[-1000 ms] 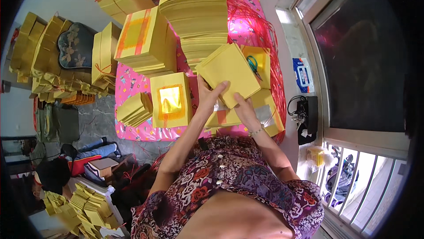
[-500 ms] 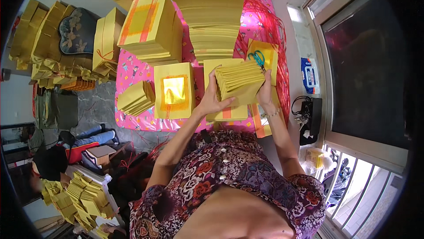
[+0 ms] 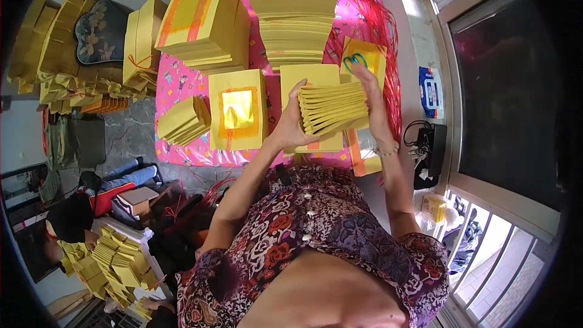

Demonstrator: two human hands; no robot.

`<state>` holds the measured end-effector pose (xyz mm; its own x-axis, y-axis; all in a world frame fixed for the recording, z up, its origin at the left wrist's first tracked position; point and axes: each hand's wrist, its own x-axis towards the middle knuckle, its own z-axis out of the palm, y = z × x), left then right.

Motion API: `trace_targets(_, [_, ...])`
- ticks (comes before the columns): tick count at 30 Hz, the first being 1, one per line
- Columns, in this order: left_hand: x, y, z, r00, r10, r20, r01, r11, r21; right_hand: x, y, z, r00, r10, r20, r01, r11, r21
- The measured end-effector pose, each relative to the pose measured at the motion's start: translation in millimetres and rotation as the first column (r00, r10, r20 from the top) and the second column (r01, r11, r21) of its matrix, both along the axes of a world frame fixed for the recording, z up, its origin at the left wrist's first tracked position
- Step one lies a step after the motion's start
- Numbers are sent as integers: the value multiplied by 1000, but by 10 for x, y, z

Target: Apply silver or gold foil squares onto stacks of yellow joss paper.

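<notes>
A thick stack of folded yellow paper [image 3: 333, 106] is held up in front of me, its folded edges turned upward. My left hand [image 3: 294, 125] grips its left end, the thumb along the near side. At the other end, my right hand [image 3: 376, 109] lies flat against the stack with its fingers stretched out. Beneath the stack is a pile of yellow paper sheets [image 3: 310, 74] on the pink patterned cover [image 3: 188, 76]. Teal-handled scissors [image 3: 355, 60] rest just beyond my right fingers, on a yellow sheet with a gold square [image 3: 370, 55].
A pile topped with gold foil [image 3: 238, 109] and a smaller folded bundle [image 3: 184, 121] lie to the left. Tall yellow paper stacks [image 3: 297, 18] stand behind, beside red strings [image 3: 379, 18]. At lower left, another person [image 3: 70, 216] is near more folded paper [image 3: 121, 255].
The stack has tipped so its folded edges face up more. My right hand has shifted from gripping its lower right corner to lying flat along its right end. The view has shifted slightly.
</notes>
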<state>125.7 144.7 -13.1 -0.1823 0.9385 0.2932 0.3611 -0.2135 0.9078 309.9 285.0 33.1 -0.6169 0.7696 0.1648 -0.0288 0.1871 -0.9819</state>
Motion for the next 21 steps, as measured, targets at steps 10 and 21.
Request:
trace_targets(10, [-40,28,-34,995,-44,-85,45,999,2,-376,-539,849,758,10,652,-535,580,614])
trace_targets(21, [-1,1,-52,997,-39,70,42,998,-45,-374,-502,742,735,-17,678,-561,545,623])
